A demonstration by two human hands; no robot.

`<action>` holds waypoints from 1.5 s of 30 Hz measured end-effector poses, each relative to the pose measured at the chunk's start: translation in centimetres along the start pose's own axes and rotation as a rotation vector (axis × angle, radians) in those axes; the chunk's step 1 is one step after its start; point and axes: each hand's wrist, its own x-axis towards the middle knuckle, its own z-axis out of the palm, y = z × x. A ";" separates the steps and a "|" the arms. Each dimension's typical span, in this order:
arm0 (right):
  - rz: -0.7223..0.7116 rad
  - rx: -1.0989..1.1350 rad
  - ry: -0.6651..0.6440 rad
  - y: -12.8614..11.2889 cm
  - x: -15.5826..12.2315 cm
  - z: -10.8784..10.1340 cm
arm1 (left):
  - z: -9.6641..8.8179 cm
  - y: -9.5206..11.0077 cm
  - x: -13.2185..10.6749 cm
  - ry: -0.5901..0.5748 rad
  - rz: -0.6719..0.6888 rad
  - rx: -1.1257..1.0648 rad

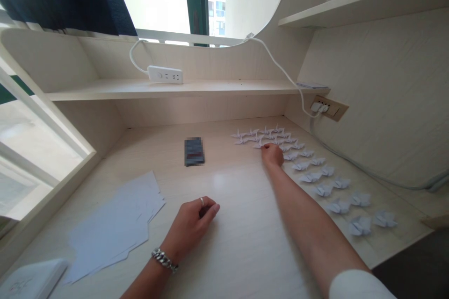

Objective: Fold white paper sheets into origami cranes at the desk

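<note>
My right hand (272, 154) reaches to the rows on the right of the desk, its fingers closed at a white paper crane (258, 145) whose wing sticks out to the left. Around it stand several more folded paper cranes (310, 177), lined up along the right side from the back to the front. My left hand (195, 218), with a ring and a chain bracelet, rests on the desk near the middle. Its fingers are curled in and nothing shows between them. Left of it lies a spread stack of white paper sheets (115, 224).
A dark, blurred-out flat object (194, 151) lies toward the back of the desk. On the shelf above sits a white power strip (165, 74), its cord running to a wall socket (329, 108). A white box-like object (33, 280) is at the front left corner.
</note>
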 end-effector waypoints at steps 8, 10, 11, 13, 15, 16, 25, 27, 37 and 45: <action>0.012 -0.033 -0.008 -0.1 0.1 0.0 | 0.1 -0.2 -0.1 -0.002 0.018 0.009; 0.014 -0.038 -0.009 -0.1 0.1 0.0 | 0.1 -0.2 -0.1 0.000 0.019 0.015; 0.015 -0.039 -0.009 -0.1 0.1 0.0 | 0.1 -0.2 -0.1 0.000 0.018 0.016; 0.014 -0.038 -0.009 0.0 0.0 0.0 | 0.1 -0.1 0.0 0.000 0.014 0.013; 0.012 -0.035 -0.009 0.0 0.0 0.0 | 0.1 0.0 -0.1 0.001 0.012 0.006; 0.011 -0.034 -0.008 0.0 0.0 0.0 | 0.1 0.0 -0.1 0.002 0.010 0.004; 0.017 -0.016 -0.008 0.0 0.1 0.0 | 0.1 -0.1 -0.1 0.006 0.013 0.013; 0.019 -0.015 -0.007 0.0 0.1 0.0 | 0.1 0.0 -0.1 0.006 0.014 0.013; 0.016 -0.028 -0.009 0.0 -0.1 -0.1 | 0.1 0.0 0.0 -0.002 0.013 0.032; 0.008 -0.049 -0.016 -0.2 -0.2 -0.2 | 0.1 -0.1 0.0 0.004 0.019 0.033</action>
